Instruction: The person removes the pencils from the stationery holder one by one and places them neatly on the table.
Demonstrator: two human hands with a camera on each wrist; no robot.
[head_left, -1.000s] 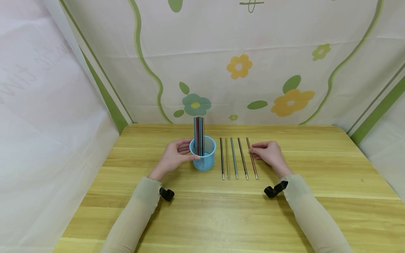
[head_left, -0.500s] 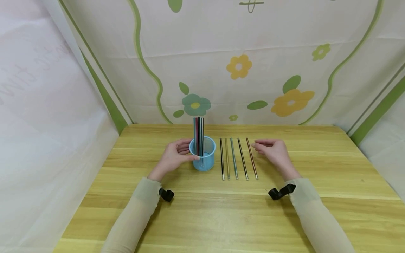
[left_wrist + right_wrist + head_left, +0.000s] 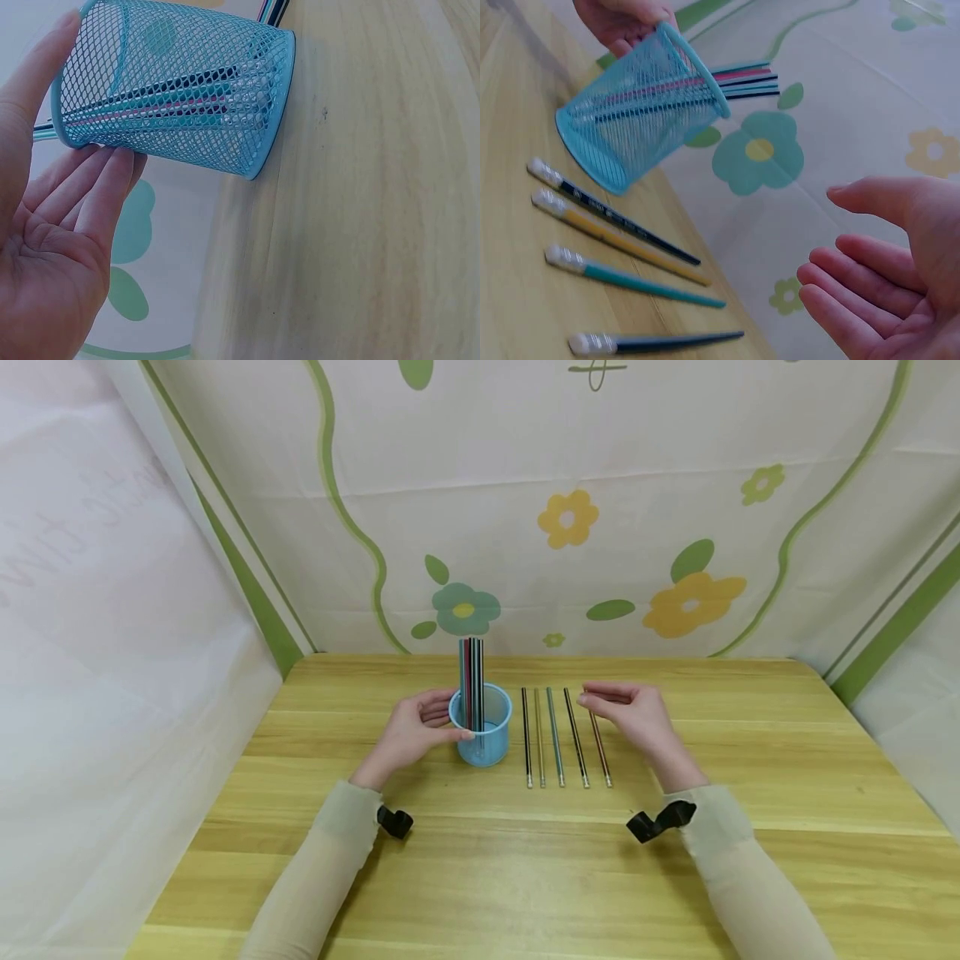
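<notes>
Five pencils (image 3: 555, 736) in a row on the wooden table (image 3: 510, 877), right of a blue mesh cup (image 3: 491, 748).
Printing on the black pencil (image 3: 604, 208) nearest the cup is too blurred to read; the right hand (image 3: 635, 712), thumb and fingers parted, has moved left since half a second ago, over the reddish pencil (image 3: 599, 745)'s far end; the left hand (image 3: 407, 728), as before, grips the cup's rim, more pencils (image 3: 472, 685) inside; faint lettering (image 3: 66, 537) on the left cloth (image 3: 112, 693) is hard to read.

wood table (image 3: 495, 885) | pale backdrop (image 3: 465, 452) behind | print: 2 orange flowers (image 3: 708, 600), 1 teal flower (image 3: 483, 607)
</notes>
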